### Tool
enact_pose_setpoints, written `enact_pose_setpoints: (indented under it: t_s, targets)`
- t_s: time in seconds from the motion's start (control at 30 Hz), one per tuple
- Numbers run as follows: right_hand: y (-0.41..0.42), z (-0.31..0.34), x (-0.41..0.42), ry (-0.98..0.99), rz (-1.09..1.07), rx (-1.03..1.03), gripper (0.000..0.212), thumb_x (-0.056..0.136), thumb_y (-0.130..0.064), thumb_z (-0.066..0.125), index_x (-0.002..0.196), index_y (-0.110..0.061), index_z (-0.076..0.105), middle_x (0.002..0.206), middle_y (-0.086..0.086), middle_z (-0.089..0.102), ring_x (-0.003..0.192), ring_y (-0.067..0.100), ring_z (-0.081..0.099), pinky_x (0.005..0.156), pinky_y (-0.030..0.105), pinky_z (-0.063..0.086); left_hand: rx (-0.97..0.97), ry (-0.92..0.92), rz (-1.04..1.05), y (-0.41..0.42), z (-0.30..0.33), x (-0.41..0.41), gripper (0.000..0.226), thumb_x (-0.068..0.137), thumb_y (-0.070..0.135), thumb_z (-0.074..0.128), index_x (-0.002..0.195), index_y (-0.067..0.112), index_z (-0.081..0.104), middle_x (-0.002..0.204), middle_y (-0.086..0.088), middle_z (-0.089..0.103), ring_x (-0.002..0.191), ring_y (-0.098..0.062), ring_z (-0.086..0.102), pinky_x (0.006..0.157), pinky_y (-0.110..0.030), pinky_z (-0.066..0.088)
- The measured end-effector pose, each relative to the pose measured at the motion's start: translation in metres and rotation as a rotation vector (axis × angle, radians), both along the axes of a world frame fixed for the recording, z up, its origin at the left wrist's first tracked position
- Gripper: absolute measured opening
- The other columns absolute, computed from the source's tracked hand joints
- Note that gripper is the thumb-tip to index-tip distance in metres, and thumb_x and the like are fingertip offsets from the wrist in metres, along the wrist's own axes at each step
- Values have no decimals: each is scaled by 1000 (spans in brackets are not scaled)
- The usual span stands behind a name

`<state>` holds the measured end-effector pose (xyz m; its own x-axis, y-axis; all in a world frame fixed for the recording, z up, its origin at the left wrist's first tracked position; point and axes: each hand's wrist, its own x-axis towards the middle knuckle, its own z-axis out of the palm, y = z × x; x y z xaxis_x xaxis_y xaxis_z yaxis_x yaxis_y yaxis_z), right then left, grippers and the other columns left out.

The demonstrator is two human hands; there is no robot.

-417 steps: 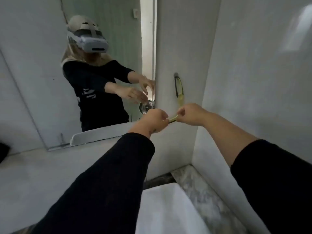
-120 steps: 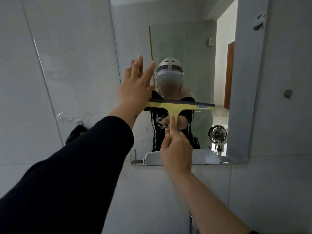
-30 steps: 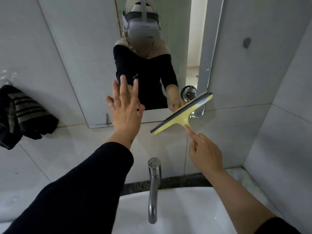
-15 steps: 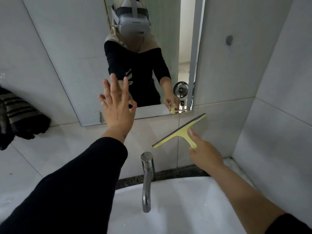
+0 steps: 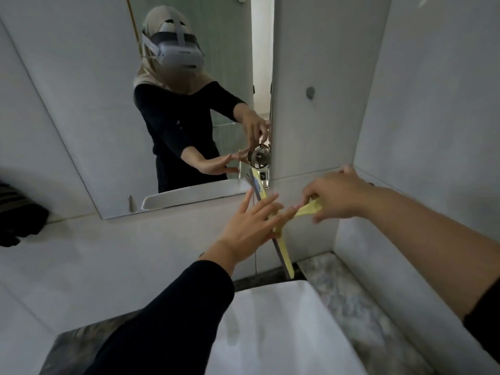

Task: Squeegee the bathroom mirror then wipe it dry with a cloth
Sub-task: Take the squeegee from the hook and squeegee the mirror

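The yellow squeegee point(image 5: 284, 254) hangs almost upright against the tiled wall, right of the mirror's lower corner, its blade running from about the mirror edge down to the basin. My right hand point(image 5: 334, 194) grips its yellow handle. My left hand point(image 5: 247, 228) is spread open in front of the blade's middle, fingers apart, holding nothing. The mirror point(image 5: 108, 109) fills the upper left and reflects me. A dark striped cloth point(image 5: 19, 212) hangs at the far left edge.
The white basin point(image 5: 273, 328) lies below my arms, with a marbled counter point(image 5: 357, 301) to its right. Tiled walls meet in a corner at the right. A round grey knob point(image 5: 310, 92) sits on the wall tile right of the mirror.
The squeegee has swung from slanted under the mirror to almost vertical near the corner. My left hand dropped from the mirror toward the blade. The view shifted right; the tap is out of sight.
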<state>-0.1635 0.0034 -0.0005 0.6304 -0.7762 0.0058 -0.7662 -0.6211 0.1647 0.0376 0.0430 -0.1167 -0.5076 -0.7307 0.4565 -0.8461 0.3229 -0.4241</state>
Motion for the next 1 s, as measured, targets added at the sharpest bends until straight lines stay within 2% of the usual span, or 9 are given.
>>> enact_pose_setpoints:
  t_s: [0.1,0.17,0.27,0.4,0.47,0.53,0.67,0.83,1.0]
  targets:
    - [-8,30,-12,-98,12,-118,36,66,-56,74,95,-39,64,95,-14,61,108,14,51,100,45,21,-98,8,-40,-5,18,-6,77,84,31,59,148,30,16,103,-3,59,107,-25,57,110,-58,27]
    - [-21,44,-19,-218,-25,-222,44,64,-63,72,102,-42,64,108,-8,57,117,19,43,106,51,18,-143,43,-1,-10,27,-12,75,86,29,59,149,29,18,97,-1,56,95,-25,57,112,-52,23]
    - [-39,53,-18,-711,-131,-119,64,75,-57,68,132,-36,49,135,9,40,127,30,36,109,45,26,-201,155,92,-20,32,-25,70,86,27,59,148,26,26,94,-1,55,92,-25,56,110,-46,22]
    - [-65,44,8,-1214,-289,-8,65,84,-31,67,140,-19,36,126,17,54,115,32,54,96,40,46,-243,291,180,-38,30,-53,63,86,25,54,145,25,33,91,1,56,87,-23,55,106,-47,33]
    - [-77,43,22,-1349,-339,8,54,84,-22,66,132,-18,41,109,15,63,97,31,63,77,38,53,-237,379,229,-51,28,-66,71,81,22,65,145,25,33,91,1,57,86,-23,56,103,-47,38]
    - [-90,47,35,-1344,-324,-57,47,85,-21,65,126,-19,44,98,8,64,86,25,63,62,29,46,-211,456,275,-65,27,-76,86,72,19,76,145,24,32,91,1,57,87,-22,57,102,-47,39]
    - [-117,49,50,-1318,-232,-188,46,83,-20,68,124,-24,49,97,2,63,86,22,62,66,31,47,-168,515,331,-98,27,-89,110,50,5,79,146,19,27,90,-2,57,82,-23,57,94,-44,47]
    - [-145,38,56,-1355,-162,-142,49,82,-11,69,126,-22,50,107,4,64,94,21,61,81,33,50,-136,554,375,-130,19,-90,108,40,3,76,142,17,40,86,-2,59,75,-23,57,78,-37,50]
    - [-154,27,56,-1403,-150,-109,50,82,-3,66,124,-22,48,100,-1,59,84,15,56,70,22,39,5,536,353,-143,20,-86,106,50,6,74,143,19,24,97,-4,61,86,-24,59,75,-35,47]
